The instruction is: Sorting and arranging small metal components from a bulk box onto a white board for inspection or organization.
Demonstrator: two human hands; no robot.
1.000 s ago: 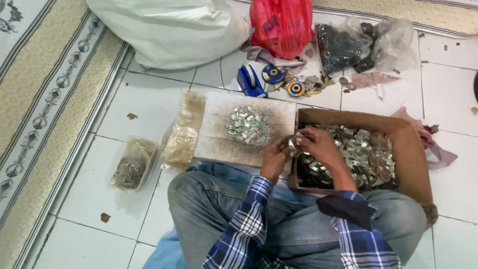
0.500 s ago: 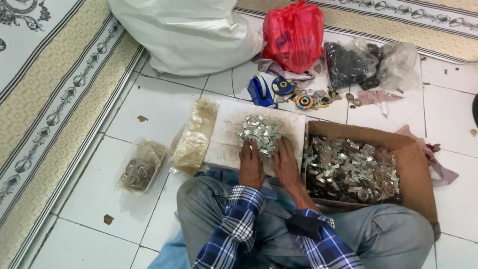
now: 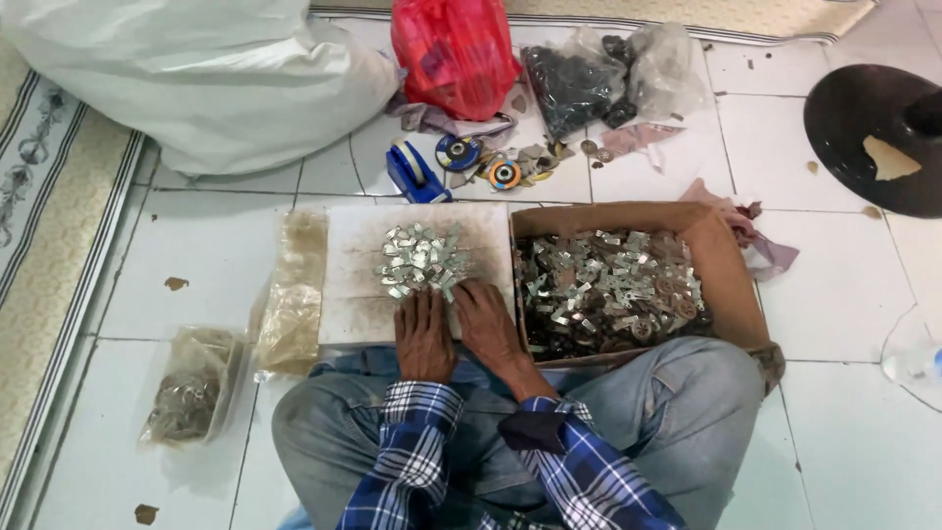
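I am sitting cross-legged on the tiled floor, and both my hands are lying palm down, side by side, on the near edge of a white board in front of my knees. My left hand is lying flat with its fingers loosely together, the fingertips just touching the near edge of a pile of small silvery metal pieces heaped on the middle of the board. My right hand is resting just beside it, fingers slightly spread, its tips also reaching the pile; neither hand is holding anything that I can see. Just to the right of the board, touching it, a brown cardboard box is standing open and is filled with many more of the same metal pieces. Along the board's left side a long clear plastic bag is lying, and farther left, near my knee, a smaller clear bag of dark bits is sitting. Beyond the board I am seeing a blue tape dispenser, some round discs, a red plastic bag, a clear bag of dark parts and a large white sack.
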